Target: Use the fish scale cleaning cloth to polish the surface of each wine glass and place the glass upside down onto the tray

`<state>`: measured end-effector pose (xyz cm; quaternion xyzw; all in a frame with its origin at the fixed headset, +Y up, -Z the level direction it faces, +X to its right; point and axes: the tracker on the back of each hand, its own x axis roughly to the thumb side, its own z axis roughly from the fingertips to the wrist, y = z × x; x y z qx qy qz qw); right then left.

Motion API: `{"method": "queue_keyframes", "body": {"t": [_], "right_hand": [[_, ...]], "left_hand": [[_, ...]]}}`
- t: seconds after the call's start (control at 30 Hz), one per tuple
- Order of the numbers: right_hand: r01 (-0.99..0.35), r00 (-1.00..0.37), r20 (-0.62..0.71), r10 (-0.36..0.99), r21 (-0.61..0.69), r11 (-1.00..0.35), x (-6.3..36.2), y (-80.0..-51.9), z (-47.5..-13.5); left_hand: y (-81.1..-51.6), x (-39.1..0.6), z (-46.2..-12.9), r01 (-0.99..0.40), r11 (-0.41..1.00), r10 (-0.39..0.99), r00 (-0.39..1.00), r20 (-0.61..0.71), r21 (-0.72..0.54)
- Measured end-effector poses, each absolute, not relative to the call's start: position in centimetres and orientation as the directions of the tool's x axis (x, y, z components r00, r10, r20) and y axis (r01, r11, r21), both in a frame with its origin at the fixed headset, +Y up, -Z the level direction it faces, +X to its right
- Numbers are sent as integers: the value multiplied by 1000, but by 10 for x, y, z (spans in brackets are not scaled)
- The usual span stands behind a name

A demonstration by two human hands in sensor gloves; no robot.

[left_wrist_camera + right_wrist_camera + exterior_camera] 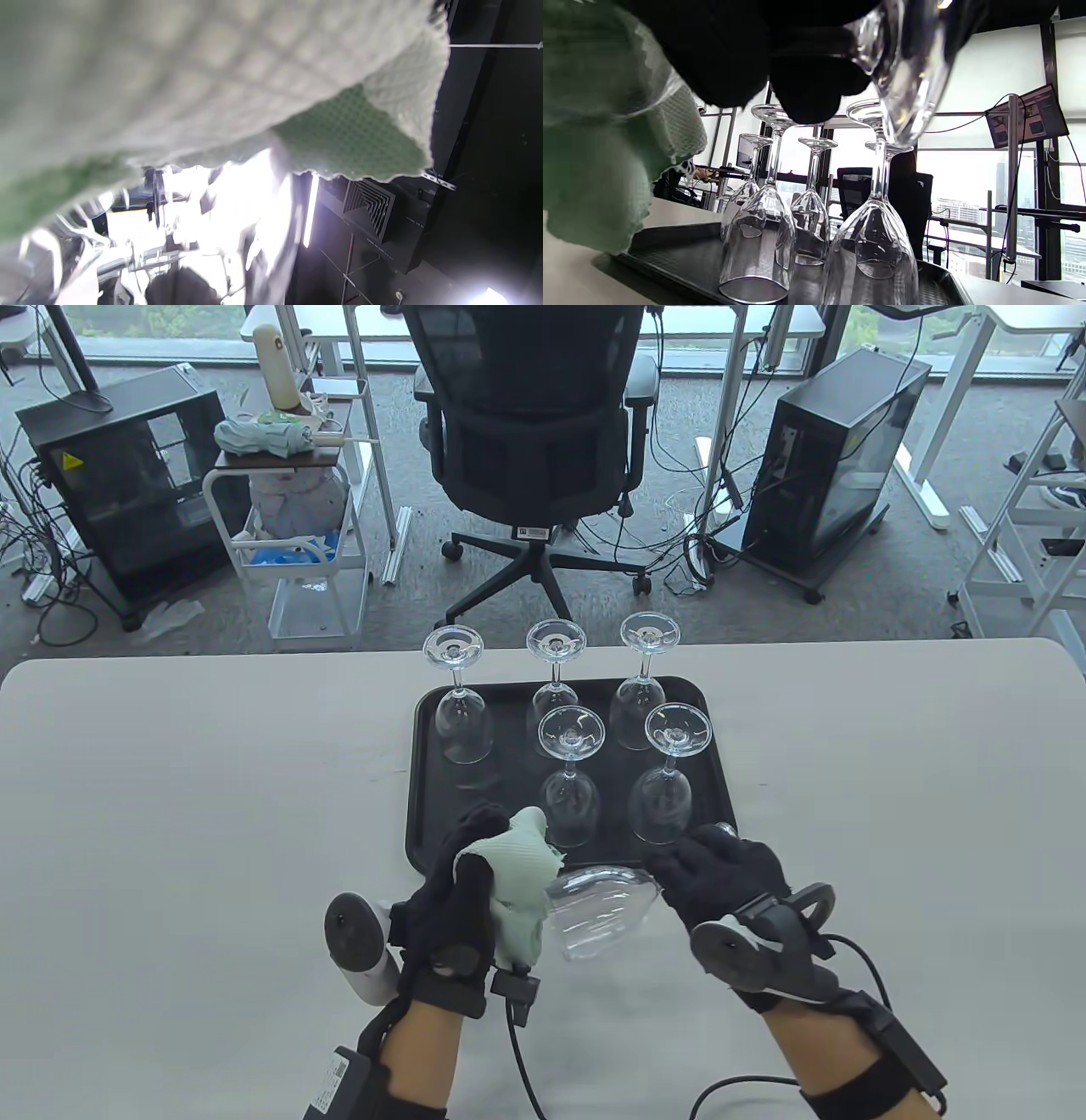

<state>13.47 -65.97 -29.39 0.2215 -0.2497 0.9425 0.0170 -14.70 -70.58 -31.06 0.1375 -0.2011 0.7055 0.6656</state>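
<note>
- Your left hand (458, 899) grips the cloth (519, 891) against the glass (602, 912), held sideways over the worktop (170, 814) just before the tray (417, 814).
- Your right hand (721, 874) probably pinches its stem.
- Next, finish rubbing, then stand it upside down in the free near-left spot.

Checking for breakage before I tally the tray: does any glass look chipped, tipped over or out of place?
Nothing stands out. Five glasses stand upside down on the black tray, none visibly chipped. The sixth glass lies sideways only because the right hand holds it while the left hand grips the cloth against it.
</note>
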Motion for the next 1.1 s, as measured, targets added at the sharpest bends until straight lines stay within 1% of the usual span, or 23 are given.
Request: {"method": "queue_keyframes", "body": {"t": [0.1,0.2,0.27,0.33,0.37,0.43,0.5,0.53,0.57,0.6,0.63,0.67,0.73,0.77,0.8,0.87,0.9,0.93,0.97,1.0,1.03,1.07,1.1], "right_hand": [[-144,-936,351,-36,-473,-869,124,-654,-294],[-219,-938,346,36,-509,-832,121,-652,-291],[-193,-944,330,9,-530,-826,121,-654,-288],[-240,-918,396,-14,-584,-775,125,-660,-286],[-272,-902,433,1,-566,-778,129,-663,-287],[-448,-812,577,89,-517,-729,141,-669,-291],[-555,-758,628,177,-479,-680,156,-674,-294],[-654,-702,655,278,-441,-614,166,-677,-296],[-709,-677,631,379,-421,-566,177,-680,-299],[-766,-628,605,490,-370,-526,187,-684,-304],[-811,-574,595,563,-315,-493,192,-687,-307],[-874,-471,601,646,-215,-436,197,-692,-313],[-941,-298,602,741,-57,-332,200,-700,-320],[-960,-239,582,777,-20,-280,201,-702,-321],[-964,-238,567,789,-36,-265,201,-702,-323],[-971,-200,555,807,-1,-240,201,-705,-324],[-985,-159,501,851,-25,-169,201,-706,-323],[-992,-122,420,899,-16,-127,201,-707,-324],[-988,-123,350,929,42,-147,203,-708,-324],[-985,-120,348,930,72,-154,204,-709,-324],[-978,-139,426,894,84,-192,204,-709,-325],[-969,-181,478,859,61,-238,204,-709,-325],[-957,-221,569,792,28,-287,202,-706,-324]], "left_hand": [[-706,-138,-310,-989,0,887,-70,457,-150],[-709,-128,-309,-979,56,895,-38,444,-195],[-710,-124,-308,-979,71,896,-22,444,-193],[-710,-120,-305,-980,137,881,53,469,-146],[-709,-120,-304,-983,156,865,90,494,-95],[-708,-123,-303,-989,148,858,122,500,-13],[-708,-126,-303,-991,132,864,107,492,-17],[-708,-127,-304,-992,126,864,105,492,-9],[-708,-128,-304,-994,111,866,90,491,-14],[-708,-128,-304,-996,87,875,64,479,-26],[-708,-128,-304,-997,73,880,46,473,-37],[-708,-128,-304,-997,57,882,25,470,-53],[-708,-127,-304,-996,44,889,3,458,-77],[-708,-127,-304,-995,57,889,13,458,-82],[-709,-127,-305,-994,61,886,13,464,-89],[-709,-123,-305,-991,64,874,-1,486,-116],[-710,-121,-305,-989,78,861,5,509,-123],[-710,-119,-304,-986,99,844,13,536,-131],[-709,-119,-303,-987,117,835,36,550,-114],[-708,-119,-303,-987,130,833,55,550,-99],[-708,-120,-304,-985,132,836,51,546,-109],[-707,-122,-305,-985,125,842,44,537,-117],[-707,-125,-305,-986,118,849,41,526,-113]]}}
